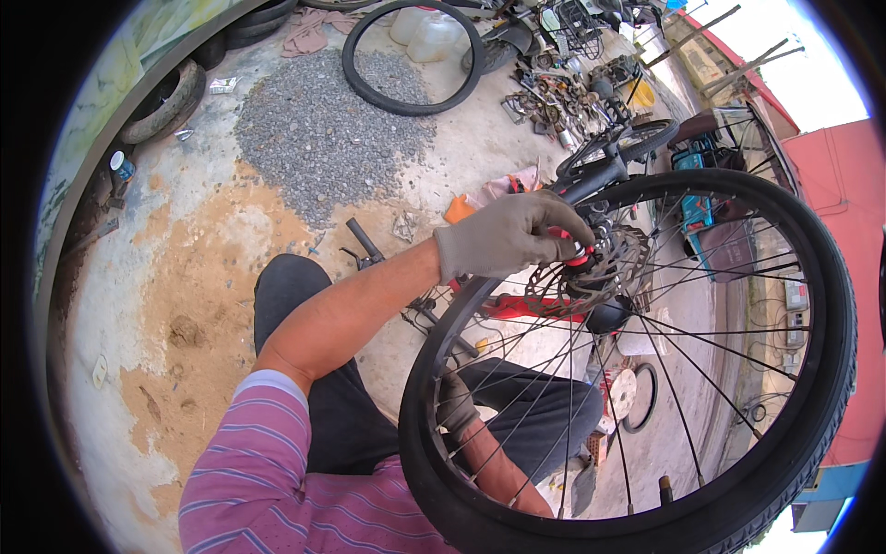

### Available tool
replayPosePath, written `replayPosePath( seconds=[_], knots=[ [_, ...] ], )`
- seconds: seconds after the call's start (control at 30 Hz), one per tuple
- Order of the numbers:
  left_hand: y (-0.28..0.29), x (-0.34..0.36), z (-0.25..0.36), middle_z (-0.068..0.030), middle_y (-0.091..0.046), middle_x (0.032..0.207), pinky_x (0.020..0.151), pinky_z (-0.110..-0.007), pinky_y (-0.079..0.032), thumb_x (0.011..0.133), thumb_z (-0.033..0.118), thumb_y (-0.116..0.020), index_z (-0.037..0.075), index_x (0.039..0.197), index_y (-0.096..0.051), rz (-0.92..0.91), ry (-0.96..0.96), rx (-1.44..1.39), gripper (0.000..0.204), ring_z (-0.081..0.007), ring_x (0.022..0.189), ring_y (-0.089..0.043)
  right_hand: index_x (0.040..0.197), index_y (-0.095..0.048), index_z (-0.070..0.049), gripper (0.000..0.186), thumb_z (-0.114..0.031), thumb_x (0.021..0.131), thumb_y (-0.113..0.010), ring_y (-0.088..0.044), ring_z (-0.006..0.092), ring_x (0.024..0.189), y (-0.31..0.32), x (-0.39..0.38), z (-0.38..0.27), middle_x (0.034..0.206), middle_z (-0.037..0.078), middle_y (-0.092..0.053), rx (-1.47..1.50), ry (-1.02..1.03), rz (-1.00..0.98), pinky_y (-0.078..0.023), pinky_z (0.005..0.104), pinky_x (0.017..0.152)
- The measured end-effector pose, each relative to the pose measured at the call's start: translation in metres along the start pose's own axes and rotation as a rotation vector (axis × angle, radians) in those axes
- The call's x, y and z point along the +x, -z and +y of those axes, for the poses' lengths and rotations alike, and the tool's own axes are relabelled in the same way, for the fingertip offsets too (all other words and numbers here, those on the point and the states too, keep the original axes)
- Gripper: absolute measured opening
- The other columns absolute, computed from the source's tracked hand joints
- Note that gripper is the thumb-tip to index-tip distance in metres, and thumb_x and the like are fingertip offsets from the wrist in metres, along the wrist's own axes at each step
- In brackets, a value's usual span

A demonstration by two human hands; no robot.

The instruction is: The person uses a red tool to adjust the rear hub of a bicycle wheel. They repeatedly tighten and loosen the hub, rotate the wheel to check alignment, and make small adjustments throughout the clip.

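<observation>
A bicycle wheel (411, 392) with a black tyre and black spokes stands up in front of me at the right. Its toothed metal brake disc (630, 263) sits around the hub. My left hand (517, 235), in a grey-brown glove, is closed around a small red and black part (580, 253) beside the disc; whether it is a tool or a piece of the hub I cannot tell. Behind the wheel's lower left rim is my right hand (455, 403), gloved too, its fingers mostly hidden. A red bicycle frame (531, 307) shows through the spokes.
A loose tyre (349, 69) lies on grey gravel (314, 120) at the far side, near white plastic jugs (434, 39). Piled metal parts (544, 97) are at the back right. Left, an old tyre (171, 111) leans by the wall. A handlebar grip (365, 238) projects near my knee.
</observation>
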State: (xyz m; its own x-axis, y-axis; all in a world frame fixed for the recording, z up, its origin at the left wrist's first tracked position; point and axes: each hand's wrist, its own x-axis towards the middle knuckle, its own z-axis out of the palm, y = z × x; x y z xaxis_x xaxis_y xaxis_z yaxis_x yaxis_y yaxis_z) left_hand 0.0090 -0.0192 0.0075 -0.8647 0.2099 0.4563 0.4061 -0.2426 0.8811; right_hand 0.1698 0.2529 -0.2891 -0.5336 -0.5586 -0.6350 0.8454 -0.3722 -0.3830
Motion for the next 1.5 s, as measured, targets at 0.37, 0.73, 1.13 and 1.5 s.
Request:
replayPosePath(
  seconds=[0.37,0.73,1.13,1.5],
  knots=[
    [0.000,0.000,0.000,-0.0077,-0.067,0.118,0.088,-0.027,-0.054,0.097,0.012,-0.070,0.001,0.126,-0.069,-0.003,0.026,-0.033,0.030,-0.0134,0.104,-0.066,0.106,-0.065,-0.001,0.025,-0.020,0.105,-0.051,-0.070,0.0216,0.091,-0.006,-0.003,-0.002,0.099,0.009,-0.071,0.072,-0.031,0.044,-0.059,0.0343,0.082],
    [0.003,-0.001,0.001,-0.0094,-0.066,0.124,0.089,-0.029,-0.053,0.098,0.014,-0.070,-0.001,0.124,-0.070,-0.031,0.017,0.042,0.030,-0.0153,0.106,-0.064,0.106,-0.066,0.000,0.027,-0.024,0.103,-0.056,-0.071,0.0240,0.089,-0.001,0.002,0.001,0.100,0.011,-0.073,0.140,-0.046,0.073,-0.060,0.0367,0.082],
    [0.003,-0.003,0.003,-0.0089,-0.064,0.126,0.087,-0.027,-0.053,0.096,0.007,-0.068,0.001,0.125,-0.070,-0.050,0.082,-0.175,0.029,-0.0125,0.107,-0.064,0.109,-0.064,0.000,0.024,-0.019,0.106,-0.051,-0.071,0.0223,0.089,-0.012,-0.005,-0.004,0.101,0.011,-0.072,0.089,-0.041,0.046,-0.061,0.0345,0.080],
    [0.001,-0.003,-0.002,-0.0090,-0.064,0.122,0.088,-0.028,-0.053,0.099,0.017,-0.071,-0.003,0.120,-0.070,-0.019,0.138,-0.164,0.028,-0.0114,0.103,-0.063,0.127,-0.060,0.004,0.030,-0.012,0.103,-0.051,-0.069,0.0224,0.088,-0.001,0.002,-0.001,0.102,0.012,-0.070,0.065,0.040,-0.016,-0.059,0.0335,0.079]
  ],
)
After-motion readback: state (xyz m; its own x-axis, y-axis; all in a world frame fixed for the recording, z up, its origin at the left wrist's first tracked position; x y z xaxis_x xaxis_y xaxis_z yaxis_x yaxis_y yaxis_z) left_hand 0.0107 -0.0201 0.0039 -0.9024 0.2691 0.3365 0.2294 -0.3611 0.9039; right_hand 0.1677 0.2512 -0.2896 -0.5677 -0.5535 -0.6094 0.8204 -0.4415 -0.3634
